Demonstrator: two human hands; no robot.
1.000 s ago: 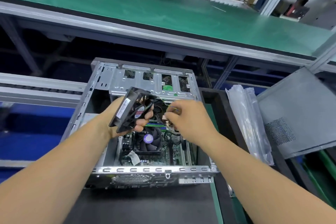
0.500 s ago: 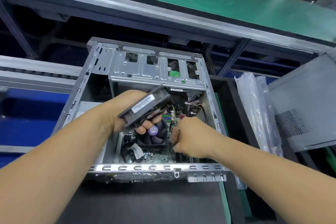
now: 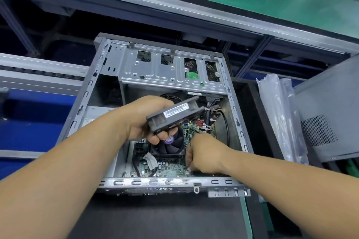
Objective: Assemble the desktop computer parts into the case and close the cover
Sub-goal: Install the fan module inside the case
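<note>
Fan [image 3: 175, 115] in left hand [image 3: 143, 118] above case [image 3: 77, 114]

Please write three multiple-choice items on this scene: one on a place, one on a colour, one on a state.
1. Where is the loose fan?
A. in the left hand, above the case
B. on the green shelf
C. on the side panel

2. What colour is the sticker on the cooler?
A. red
B. purple
C. yellow

3. What state is the case in?
A. closed
B. open, board showing
C. wrapped in plastic

Answers:
1 A: the left fingers curl round the fan's frame over the open case.
2 B: a purple round sticker shows at the cooler's hub.
3 B: the side panel lies off to the right.
</note>
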